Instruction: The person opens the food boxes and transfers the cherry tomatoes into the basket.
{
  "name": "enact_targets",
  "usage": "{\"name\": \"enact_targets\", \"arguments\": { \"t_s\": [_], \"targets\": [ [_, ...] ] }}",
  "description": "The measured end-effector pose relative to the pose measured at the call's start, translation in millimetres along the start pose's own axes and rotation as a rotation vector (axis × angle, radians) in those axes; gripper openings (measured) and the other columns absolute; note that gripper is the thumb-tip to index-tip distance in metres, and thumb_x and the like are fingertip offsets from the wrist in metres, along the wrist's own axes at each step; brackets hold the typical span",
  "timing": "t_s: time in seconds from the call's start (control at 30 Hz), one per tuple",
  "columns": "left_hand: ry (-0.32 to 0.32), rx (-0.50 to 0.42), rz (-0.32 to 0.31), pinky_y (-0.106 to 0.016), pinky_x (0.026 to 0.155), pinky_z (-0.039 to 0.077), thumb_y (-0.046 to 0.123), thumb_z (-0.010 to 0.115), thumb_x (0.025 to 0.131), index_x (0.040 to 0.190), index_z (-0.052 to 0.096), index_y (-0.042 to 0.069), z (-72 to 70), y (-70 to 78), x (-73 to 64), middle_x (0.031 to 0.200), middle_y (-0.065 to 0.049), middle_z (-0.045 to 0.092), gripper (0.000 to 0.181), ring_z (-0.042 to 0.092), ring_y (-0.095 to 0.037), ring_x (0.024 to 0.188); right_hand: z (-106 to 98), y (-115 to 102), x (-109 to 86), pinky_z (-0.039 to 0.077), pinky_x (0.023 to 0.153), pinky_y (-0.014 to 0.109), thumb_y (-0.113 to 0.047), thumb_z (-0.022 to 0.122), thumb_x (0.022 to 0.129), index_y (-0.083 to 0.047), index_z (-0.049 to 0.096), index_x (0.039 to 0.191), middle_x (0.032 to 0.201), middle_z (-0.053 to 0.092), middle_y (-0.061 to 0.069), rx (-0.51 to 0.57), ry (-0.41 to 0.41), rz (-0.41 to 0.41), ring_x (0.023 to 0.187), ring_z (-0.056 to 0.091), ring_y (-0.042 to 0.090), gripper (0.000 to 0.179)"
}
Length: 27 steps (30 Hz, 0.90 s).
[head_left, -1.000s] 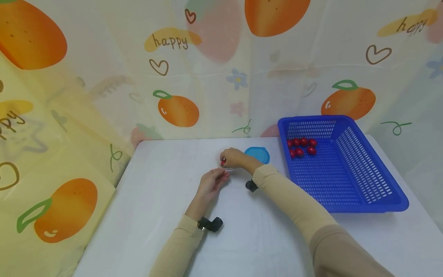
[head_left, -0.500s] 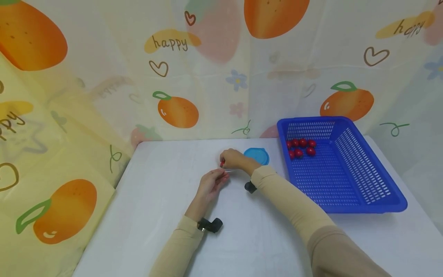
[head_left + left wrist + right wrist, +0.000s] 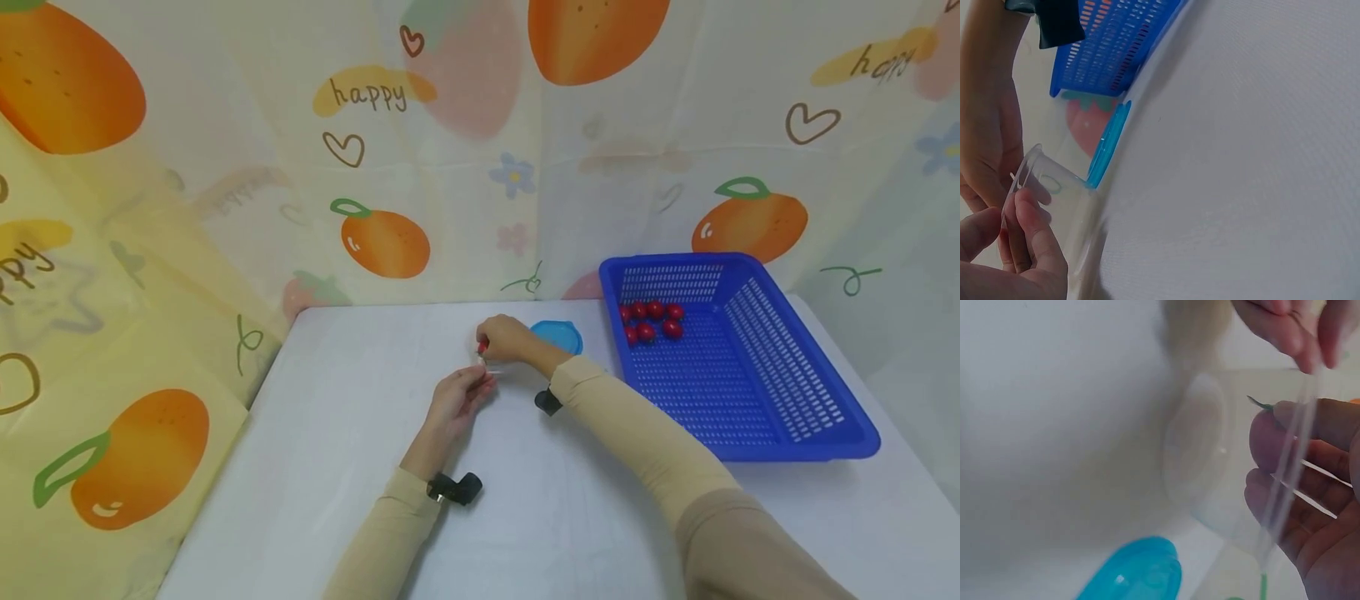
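My left hand (image 3: 455, 398) pinches the rim of a clear plastic cup (image 3: 1197, 444) that stands on the white table. In the head view the cup is almost invisible, with only its rim faintly showing. My right hand (image 3: 510, 340) reaches over the rim from the far side. Its fingers hold a small red cherry tomato (image 3: 1266, 440) with a green stem, inside the cup's mouth and above its bottom. The left wrist view shows both hands meeting at the rim. Beside the cup lies a round blue lid (image 3: 562, 335).
A blue perforated basket (image 3: 787, 367) stands on the right of the table, with several cherry tomatoes (image 3: 656, 311) gathered in its far left corner. A printed cloth (image 3: 450, 167) hangs behind the table, and another covers the left side.
My right hand dips very slightly, then rises a little away from my left hand, still holding the tomato. The left hand keeps its place at the rim.
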<state>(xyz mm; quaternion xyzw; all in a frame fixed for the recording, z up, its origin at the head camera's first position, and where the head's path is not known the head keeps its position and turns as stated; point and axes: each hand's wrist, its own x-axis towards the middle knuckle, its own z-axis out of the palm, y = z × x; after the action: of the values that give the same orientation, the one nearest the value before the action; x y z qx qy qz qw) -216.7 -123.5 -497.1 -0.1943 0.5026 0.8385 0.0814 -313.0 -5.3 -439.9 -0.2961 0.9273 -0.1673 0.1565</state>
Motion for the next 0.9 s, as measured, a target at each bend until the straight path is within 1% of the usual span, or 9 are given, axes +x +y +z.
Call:
{"name": "enact_targets", "arguments": {
  "t_s": [0.1,0.23,0.33,0.47,0.57,0.7,0.8,0.9],
  "targets": [
    [0.005,0.001,-0.001,-0.021,0.075,0.059,0.007,0.058,0.096,0.107,0.059,-0.001,0.3,0.9,-1.1,0.089,-0.006,0.07,0.014,0.07,-0.013,0.081,-8.3,-0.1,-4.8,0.054,0.093,0.032,-0.013,0.068,0.089,-0.005,0.068,0.112,0.104,0.069,0.009,-0.001,0.015,-0.014,0.093,0.058,0.021,0.025],
    [0.015,-0.001,-0.016,-0.02,0.075,0.059,0.007,0.058,0.096,0.109,0.058,-0.002,0.0,1.3,-1.4,0.088,-0.006,0.07,0.016,0.07,-0.013,0.08,-21.3,1.6,-14.4,0.054,0.091,0.031,-0.014,0.068,0.089,-0.004,0.069,0.111,0.103,0.07,0.009,0.002,0.043,-0.053,0.091,0.06,0.02,0.024],
    [0.017,0.015,-0.025,-0.02,0.076,0.059,0.008,0.058,0.096,0.115,0.057,-0.003,-0.1,1.4,-1.3,0.088,-0.004,0.07,0.022,0.07,-0.013,0.081,-33.4,4.3,-23.9,0.054,0.091,0.031,-0.013,0.068,0.09,-0.003,0.068,0.113,0.103,0.069,0.009,0.02,0.061,-0.083,0.092,0.061,0.02,0.025],
    [0.028,0.045,-0.03,-0.021,0.079,0.059,0.013,0.06,0.096,0.122,0.056,-0.004,0.5,2.2,-2.3,0.096,-0.007,0.07,0.031,0.07,-0.013,0.085,-49.5,9.9,-35.8,0.055,0.091,0.032,-0.014,0.068,0.09,-0.002,0.066,0.119,0.108,0.068,0.011,0.043,0.094,-0.111,0.096,0.061,0.022,0.031],
    [0.039,0.053,-0.033,-0.021,0.081,0.058,0.013,0.061,0.096,0.121,0.057,-0.003,1.1,2.8,-2.5,0.098,-0.007,0.07,0.031,0.07,-0.013,0.087,-59.5,14.9,-43.6,0.055,0.091,0.034,-0.017,0.068,0.09,-0.003,0.065,0.12,0.11,0.067,0.011,0.048,0.114,-0.109,0.099,0.061,0.023,0.034],
    [0.04,0.055,-0.032,-0.021,0.081,0.058,0.013,0.061,0.095,0.12,0.058,-0.002,0.0,2.3,-1.9,0.094,-0.005,0.069,0.029,0.07,-0.013,0.087,-69.4,22.1,-53.9,0.056,0.092,0.035,-0.019,0.068,0.09,-0.005,0.064,0.122,0.111,0.068,0.01,0.08,0.13,-0.079,0.101,0.062,0.024,0.035],
    [0.031,0.047,-0.022,-0.021,0.079,0.059,0.011,0.061,0.095,0.12,0.057,-0.003,-0.9,1.1,-1.4,0.091,-0.004,0.07,0.029,0.07,-0.012,0.085,-76.9,27.8,-62.8,0.057,0.091,0.036,-0.017,0.068,0.09,-0.004,0.065,0.12,0.11,0.068,0.012,0.101,0.165,-0.085,0.101,0.063,0.025,0.033],
    [0.027,0.033,-0.016,-0.02,0.078,0.059,0.009,0.06,0.095,0.116,0.058,-0.003,-0.3,0.2,-1.3,0.088,-0.004,0.07,0.025,0.071,-0.012,0.082,-87.0,34.5,-73.2,0.057,0.091,0.039,-0.016,0.067,0.09,-0.002,0.064,0.121,0.111,0.068,0.013,0.112,0.187,-0.08,0.103,0.063,0.027,0.034]
  ]
}}
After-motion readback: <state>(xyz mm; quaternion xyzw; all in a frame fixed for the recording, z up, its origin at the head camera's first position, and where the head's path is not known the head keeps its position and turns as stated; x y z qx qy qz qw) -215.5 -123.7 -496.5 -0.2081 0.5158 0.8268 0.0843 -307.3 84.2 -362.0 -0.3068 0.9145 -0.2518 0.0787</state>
